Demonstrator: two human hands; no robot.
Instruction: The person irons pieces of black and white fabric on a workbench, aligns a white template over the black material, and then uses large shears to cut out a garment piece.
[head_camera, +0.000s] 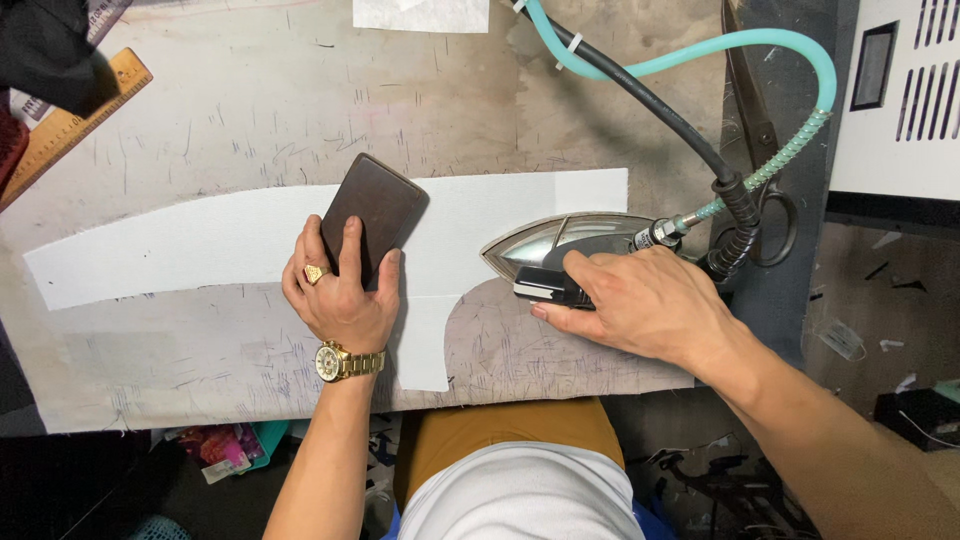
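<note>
On the scuffed worktable (250, 110), the right hand (640, 300) grips an iron (545, 245) pointing left; left hand (340, 295) presses a dark block (375, 210).

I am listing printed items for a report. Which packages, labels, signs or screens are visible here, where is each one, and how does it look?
Dark panel, maybe a screen: upper right, on the white vented machine; narrow upright rectangle, dark, blank.
Small packets: below the table's front edge, lower left; crumpled, pink and teal.
Wooden ruler: upper left on the table; long, orange-brown, printed marks.
</note>
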